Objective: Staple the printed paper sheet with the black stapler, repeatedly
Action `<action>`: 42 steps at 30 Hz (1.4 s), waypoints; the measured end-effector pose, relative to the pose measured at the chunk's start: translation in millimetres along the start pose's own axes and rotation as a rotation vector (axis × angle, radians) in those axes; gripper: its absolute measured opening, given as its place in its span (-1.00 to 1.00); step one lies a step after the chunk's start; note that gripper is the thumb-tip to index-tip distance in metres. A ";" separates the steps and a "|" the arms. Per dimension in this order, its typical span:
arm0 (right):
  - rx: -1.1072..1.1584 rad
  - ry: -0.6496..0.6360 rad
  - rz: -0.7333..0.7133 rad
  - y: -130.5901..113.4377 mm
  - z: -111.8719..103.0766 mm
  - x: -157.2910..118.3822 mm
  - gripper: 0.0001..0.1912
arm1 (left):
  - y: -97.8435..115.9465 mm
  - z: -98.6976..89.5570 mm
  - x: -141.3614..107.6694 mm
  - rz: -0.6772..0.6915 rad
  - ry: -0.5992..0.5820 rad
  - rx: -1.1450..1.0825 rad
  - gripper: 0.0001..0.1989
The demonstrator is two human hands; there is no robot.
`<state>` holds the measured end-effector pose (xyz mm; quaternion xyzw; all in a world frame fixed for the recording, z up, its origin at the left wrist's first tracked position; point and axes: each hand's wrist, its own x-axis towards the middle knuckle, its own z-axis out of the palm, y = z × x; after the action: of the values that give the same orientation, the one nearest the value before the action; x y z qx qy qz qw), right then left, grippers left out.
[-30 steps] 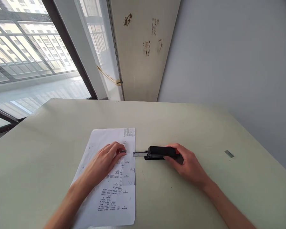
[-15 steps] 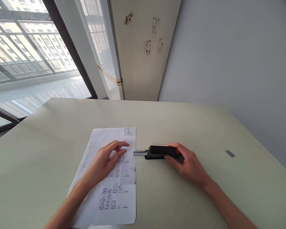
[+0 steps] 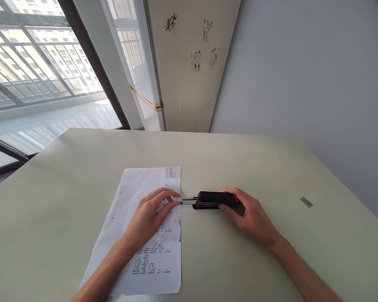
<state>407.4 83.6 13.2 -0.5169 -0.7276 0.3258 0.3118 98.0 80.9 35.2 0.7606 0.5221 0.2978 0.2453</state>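
A black stapler [image 3: 214, 198] lies on its side on the table, its metal tray [image 3: 189, 201] sticking out to the left past the paper's edge. My right hand [image 3: 247, 214] is closed round the stapler's right end, near a red part. Between the thumb and fingers of my left hand [image 3: 153, 209] is a small pale strip, likely staples [image 3: 177, 199], at the left end of the tray. Beneath my left hand and forearm are printed paper sheets [image 3: 164, 281].
The pale green table [image 3: 239, 159] spans the view. A small grey-green strip [image 3: 306, 202] lies on its right side. Beyond the far edge stand a stained cream cabinet side [image 3: 189, 92], a grey wall [image 3: 296, 75] and a window at left.
My left hand has moved right with the pale strip, from over the paper to the tray's end. My right hand keeps its hold on the stapler.
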 end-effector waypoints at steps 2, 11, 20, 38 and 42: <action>0.007 -0.002 -0.002 1.0 0.5 0.1 -0.78 | 0.6 5.3 0.3 -0.020 -0.025 -0.003 -0.79; 0.021 -0.005 -0.007 2.4 0.7 0.1 -0.75 | 10.1 15.5 4.0 -0.028 -0.061 0.016 -0.73; -0.001 -0.006 -0.016 2.3 -0.1 -0.4 -0.75 | 9.3 18.9 3.6 -0.005 -0.075 0.027 -0.76; 0.102 -0.094 -0.020 -1.1 -4.1 0.8 -0.72 | 0.7 1.1 -0.1 0.112 -0.200 -0.122 -0.85; 0.144 -0.171 -0.036 -4.4 -4.8 -0.2 -0.76 | 5.2 8.4 -2.1 0.211 -0.260 -0.159 -0.83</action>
<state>408.8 83.0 19.5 -0.4505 -0.7354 0.4145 0.2905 106.8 76.7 32.5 0.8214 0.3783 0.2613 0.3375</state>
